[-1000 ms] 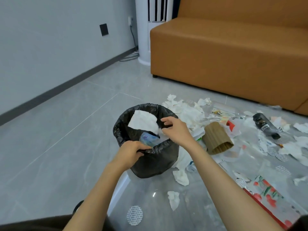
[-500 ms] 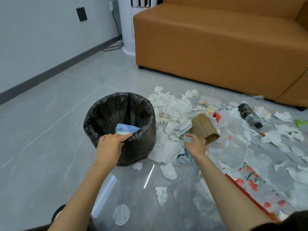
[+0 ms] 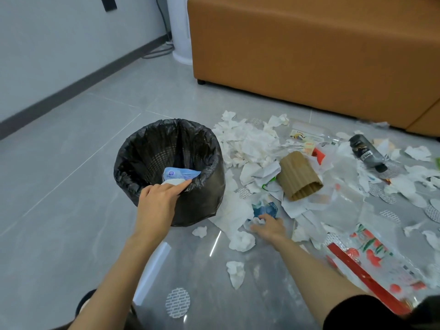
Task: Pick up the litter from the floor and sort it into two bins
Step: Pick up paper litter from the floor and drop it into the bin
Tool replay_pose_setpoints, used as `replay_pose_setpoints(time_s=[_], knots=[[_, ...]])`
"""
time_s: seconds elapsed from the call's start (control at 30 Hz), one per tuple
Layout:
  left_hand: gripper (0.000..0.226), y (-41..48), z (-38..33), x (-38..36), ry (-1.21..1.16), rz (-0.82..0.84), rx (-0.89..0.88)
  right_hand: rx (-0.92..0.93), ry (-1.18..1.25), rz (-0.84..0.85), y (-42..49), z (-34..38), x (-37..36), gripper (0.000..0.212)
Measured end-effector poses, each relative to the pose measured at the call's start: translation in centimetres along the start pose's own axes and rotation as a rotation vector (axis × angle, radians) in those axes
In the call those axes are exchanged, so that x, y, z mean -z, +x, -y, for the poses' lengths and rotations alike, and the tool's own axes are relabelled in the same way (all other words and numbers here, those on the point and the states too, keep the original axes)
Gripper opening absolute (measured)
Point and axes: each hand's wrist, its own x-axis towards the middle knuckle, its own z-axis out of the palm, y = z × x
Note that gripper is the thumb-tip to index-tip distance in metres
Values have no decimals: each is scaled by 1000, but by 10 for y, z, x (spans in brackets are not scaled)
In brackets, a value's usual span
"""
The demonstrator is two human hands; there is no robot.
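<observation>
A bin lined with a black bag [image 3: 204, 201] stands on the grey floor; a pale blue packet [image 3: 179, 173] and white paper lie inside. My left hand [image 3: 158, 203] grips the bin's near rim. My right hand [image 3: 267, 226] is down on the floor to the right of the bin, fingers closing on a crumpled clear bottle with a blue label [image 3: 264, 209] among white tissues [image 3: 247, 144]. A brown corrugated cardboard sleeve [image 3: 298, 176] lies just beyond it. Only one bin is in view.
Litter spreads to the right: a dark bottle [image 3: 365, 151], clear plastic bags, round patterned pads [image 3: 177, 302], a red strawberry-print wrapper [image 3: 371, 260]. An orange sofa [image 3: 309, 48] blocks the back, a white floor-standing appliance [image 3: 181, 32] stands at its left. Bare floor lies left of the bin.
My right hand left the bin, where it dropped a white tissue, and went down to the crumpled bottle on the floor. My left hand stays on the rim.
</observation>
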Motion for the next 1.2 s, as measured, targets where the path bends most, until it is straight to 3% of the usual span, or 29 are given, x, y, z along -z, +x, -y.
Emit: replay_pose_setpoints(time_s=[0.07,0.13,0.27,0.43,0.63,0.83,0.97,1.07,1.2], knots=[[49,0,1,0,2,6,7,84,-23,-59,4,-6,-6,17],[47,0,-1,1,-6,30,29,102,12,-146,3,-10,-7,35],[45,0,-3,3,-22,87,84,38,222,-447,-10,7,11,27],[43,-4,-6,5,-9,194,135,374,487,-557,-44,65,52,16],[42,-10,-5,14,-92,282,122,714,372,-272,-84,145,72,10],[44,-13,8,20,-123,379,86,788,145,-47,-107,164,62,40],[43,-13,6,24,-100,335,65,864,224,-15,-112,157,63,44],[45,-12,6,17,-48,327,149,810,337,-120,-108,142,69,34],[51,-11,5,8,49,264,228,540,333,-141,-83,99,72,28]])
